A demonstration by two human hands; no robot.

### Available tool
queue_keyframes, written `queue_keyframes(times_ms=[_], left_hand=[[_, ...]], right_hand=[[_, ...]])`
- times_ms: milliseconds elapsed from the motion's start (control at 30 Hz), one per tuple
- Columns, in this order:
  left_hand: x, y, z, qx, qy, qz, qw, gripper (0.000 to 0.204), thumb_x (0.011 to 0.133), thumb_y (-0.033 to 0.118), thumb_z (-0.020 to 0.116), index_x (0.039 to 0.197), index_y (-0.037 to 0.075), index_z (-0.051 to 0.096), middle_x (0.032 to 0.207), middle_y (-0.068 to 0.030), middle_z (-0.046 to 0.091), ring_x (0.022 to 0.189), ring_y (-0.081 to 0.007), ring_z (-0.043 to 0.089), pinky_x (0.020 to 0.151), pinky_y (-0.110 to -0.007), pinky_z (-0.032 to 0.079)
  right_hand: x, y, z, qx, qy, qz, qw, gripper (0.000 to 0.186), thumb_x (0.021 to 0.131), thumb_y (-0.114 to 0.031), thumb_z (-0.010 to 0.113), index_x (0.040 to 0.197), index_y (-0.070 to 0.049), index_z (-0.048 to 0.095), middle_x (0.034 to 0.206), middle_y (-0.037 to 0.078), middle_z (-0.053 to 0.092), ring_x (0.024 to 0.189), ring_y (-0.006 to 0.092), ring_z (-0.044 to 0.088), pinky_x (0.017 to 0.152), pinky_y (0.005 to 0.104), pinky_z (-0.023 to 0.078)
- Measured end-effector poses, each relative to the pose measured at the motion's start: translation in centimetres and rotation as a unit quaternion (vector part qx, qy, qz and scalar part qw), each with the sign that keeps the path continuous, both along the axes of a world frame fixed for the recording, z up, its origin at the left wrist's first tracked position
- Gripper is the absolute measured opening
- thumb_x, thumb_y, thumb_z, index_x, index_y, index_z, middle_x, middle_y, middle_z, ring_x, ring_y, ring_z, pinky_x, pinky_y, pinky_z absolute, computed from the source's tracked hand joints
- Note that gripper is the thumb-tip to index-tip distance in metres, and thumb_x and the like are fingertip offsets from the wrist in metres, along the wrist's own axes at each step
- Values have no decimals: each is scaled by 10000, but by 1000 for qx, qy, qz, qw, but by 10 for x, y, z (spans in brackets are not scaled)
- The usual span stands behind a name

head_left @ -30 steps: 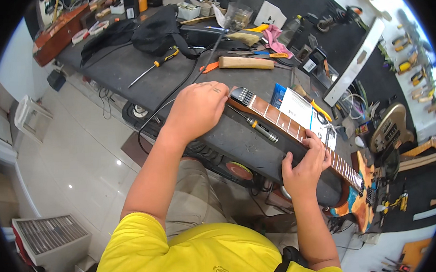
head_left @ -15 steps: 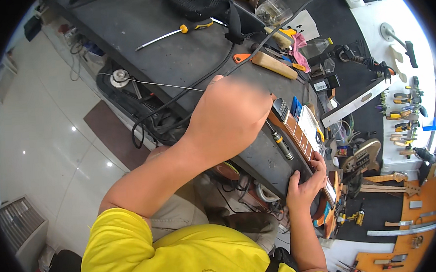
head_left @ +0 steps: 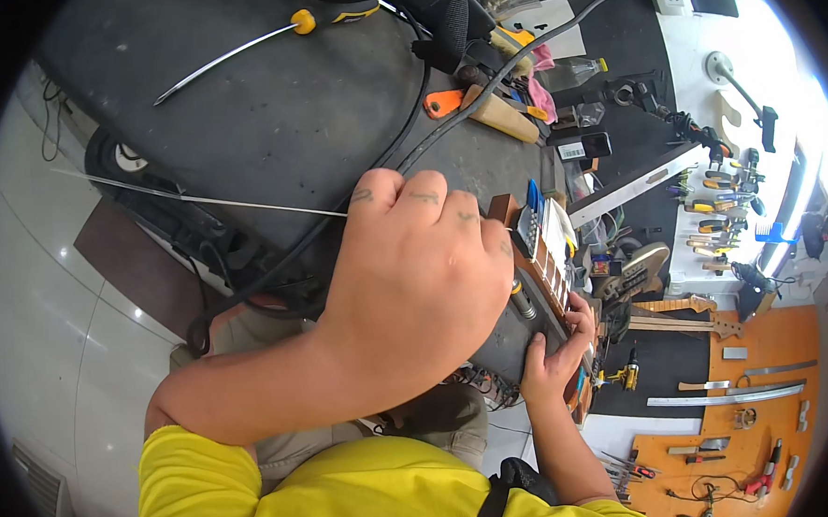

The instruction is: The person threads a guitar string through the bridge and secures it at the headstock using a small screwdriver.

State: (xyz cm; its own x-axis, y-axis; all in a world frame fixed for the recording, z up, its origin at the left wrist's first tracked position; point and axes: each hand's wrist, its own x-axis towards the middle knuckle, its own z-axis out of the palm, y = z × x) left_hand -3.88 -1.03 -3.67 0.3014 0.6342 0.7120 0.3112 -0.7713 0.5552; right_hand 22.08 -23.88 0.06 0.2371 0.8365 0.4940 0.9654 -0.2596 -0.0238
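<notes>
My left hand is a closed fist, knuckles up, raised over the bench beside a guitar's headstock. From it a thin pale guitar string stretches out to the left past the bench edge. The fingertips are hidden beneath the fist. The guitar neck, fretted with a brown fingerboard, points toward the back of the bench. My right hand wraps round the neck, thumb on the near side and fingers across the fingerboard. A grey cylindrical tool with a yellow band lies beside the neck, partly covered by my left hand.
A long screwdriver lies at the back left of the dark bench. A grey cable crosses the bench near a wooden-handled tool. A metal straight bar stands beyond the guitar. Tools hang on the orange board.
My left fist has come nearer to the camera, and more of the string shows to its left. My right hand keeps its hold on the neck. The whole view has shifted.
</notes>
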Motion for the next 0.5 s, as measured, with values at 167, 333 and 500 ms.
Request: queue_keyframes(times_ms=[167,333,500], left_hand=[[0,0,-4,2,0,-21,1000,163,830,139,742,921,35,828,867,-27,657,878,-244,621,868,-468,490],[-7,2,0,-1,26,-58,998,192,824,113,769,966,16,855,895,-31,667,872,-248,617,867,-460,491],[-5,2,-1,7,34,-36,999,172,831,94,773,965,26,856,894,-22,648,866,-247,610,830,-454,464]], right_hand=[[2,-1,0,-9,2,0,1000,587,803,2,658,1361,-21,478,1590,292,499,1444,419,514,1285,529,330],[1,0,1,-2,12,-1,1000,593,801,-1,663,1365,-16,479,1587,297,500,1441,419,519,1284,533,334],[-1,2,1,-3,3,-3,1000,591,797,0,661,1361,-11,485,1582,297,505,1435,418,526,1282,532,336]])
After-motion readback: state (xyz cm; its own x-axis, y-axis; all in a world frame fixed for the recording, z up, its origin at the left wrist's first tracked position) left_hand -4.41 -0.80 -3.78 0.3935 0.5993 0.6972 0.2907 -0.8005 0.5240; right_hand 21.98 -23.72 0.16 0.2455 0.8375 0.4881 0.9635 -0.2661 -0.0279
